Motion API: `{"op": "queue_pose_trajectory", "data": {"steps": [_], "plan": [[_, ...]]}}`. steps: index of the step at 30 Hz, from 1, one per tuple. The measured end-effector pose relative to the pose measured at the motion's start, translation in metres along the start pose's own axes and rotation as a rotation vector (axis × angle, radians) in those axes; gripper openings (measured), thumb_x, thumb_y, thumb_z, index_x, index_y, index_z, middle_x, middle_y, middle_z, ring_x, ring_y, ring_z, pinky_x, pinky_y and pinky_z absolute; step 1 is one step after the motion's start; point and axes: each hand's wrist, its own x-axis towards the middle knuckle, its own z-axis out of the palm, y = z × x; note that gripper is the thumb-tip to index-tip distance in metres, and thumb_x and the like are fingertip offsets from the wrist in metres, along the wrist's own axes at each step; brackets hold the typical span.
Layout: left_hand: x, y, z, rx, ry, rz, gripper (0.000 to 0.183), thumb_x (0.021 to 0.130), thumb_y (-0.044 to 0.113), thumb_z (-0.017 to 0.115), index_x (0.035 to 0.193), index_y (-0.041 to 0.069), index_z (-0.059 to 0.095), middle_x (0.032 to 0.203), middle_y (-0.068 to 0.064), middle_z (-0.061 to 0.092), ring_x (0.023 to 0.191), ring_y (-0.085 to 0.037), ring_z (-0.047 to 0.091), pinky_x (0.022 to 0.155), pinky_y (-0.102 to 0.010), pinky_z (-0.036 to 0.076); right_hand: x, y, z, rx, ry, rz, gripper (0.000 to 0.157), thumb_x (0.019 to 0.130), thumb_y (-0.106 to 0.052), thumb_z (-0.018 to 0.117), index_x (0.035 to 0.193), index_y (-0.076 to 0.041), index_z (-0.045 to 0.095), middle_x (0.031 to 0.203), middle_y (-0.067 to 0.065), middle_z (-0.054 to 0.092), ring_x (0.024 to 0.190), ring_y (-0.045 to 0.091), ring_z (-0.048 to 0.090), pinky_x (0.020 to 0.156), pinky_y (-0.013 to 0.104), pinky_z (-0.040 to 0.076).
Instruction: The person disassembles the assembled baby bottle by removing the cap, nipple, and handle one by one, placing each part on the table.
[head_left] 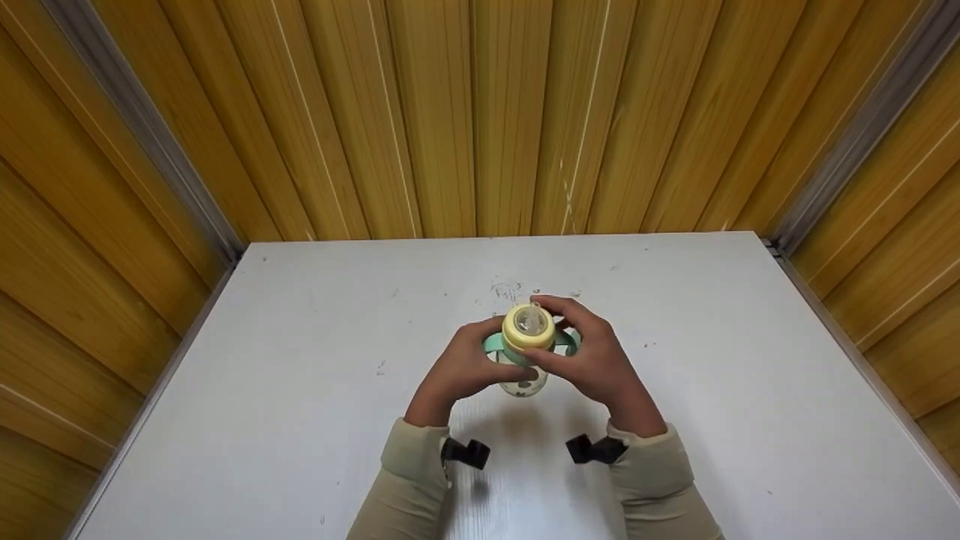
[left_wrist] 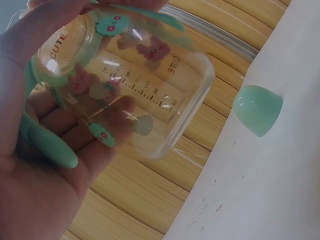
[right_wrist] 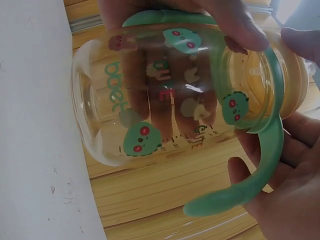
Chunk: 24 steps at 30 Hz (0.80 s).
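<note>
Above the middle of the white bench [head_left: 315,360], head view: a clear bottle [head_left: 523,388], body mostly hidden by fingers, with the left grip [head_left: 469,361] curled round it and the right grip [head_left: 592,354] pinching the yellow collar [head_left: 529,342]. Left wrist view: top end's hard to make out behind the hand, but fingers show straight through the clear wall. Green cap [left_wrist: 257,110] sits on the bench. Right wrist view: one green handle [right_wrist: 240,192] pokes out, fingers cover part of the collar.

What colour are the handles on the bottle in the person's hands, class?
The handles are mint green, showing best in the right wrist view.
</note>
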Motion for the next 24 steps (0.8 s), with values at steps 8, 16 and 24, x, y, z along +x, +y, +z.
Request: {"op": "queue_pose_trajectory", "data": {"steps": [8,16,24], "plan": [[-0.0001,-0.0021,-0.0003,-0.040,-0.055,0.007,0.060,0.060,0.039,0.082,0.114,0.037,0.058,0.107,0.013,0.063,0.093,-0.012,0.060,0.083,-0.041,0.049,-0.0009,0.0068,-0.0016,0.045,-0.068,-0.056,0.055,0.077,-0.026,0.071,0.128,-0.022,0.050,0.119,-0.008,0.056,0.103,0.013,0.053,0.083,0.036,0.046],[-0.0002,-0.0035,-0.0003,-0.050,-0.087,0.011,0.059,0.061,0.038,0.082,0.114,0.036,0.058,0.106,0.012,0.064,0.092,-0.012,0.060,0.081,-0.035,0.049,-0.0012,0.0056,-0.0029,0.071,-0.103,-0.069,0.054,0.079,-0.022,0.068,0.128,-0.028,0.049,0.121,-0.008,0.056,0.108,0.012,0.052,0.086,0.034,0.045],[-0.0006,-0.0043,-0.0007,-0.060,-0.106,-0.009,0.060,0.060,0.038,0.083,0.114,0.036,0.058,0.106,0.013,0.064,0.093,-0.012,0.060,0.083,-0.038,0.049,-0.0014,0.0047,-0.0046,0.100,-0.117,-0.097,0.054,0.080,-0.017,0.066,0.130,-0.017,0.048,0.124,-0.006,0.055,0.113,0.013,0.051,0.092,0.038,0.042]]}}
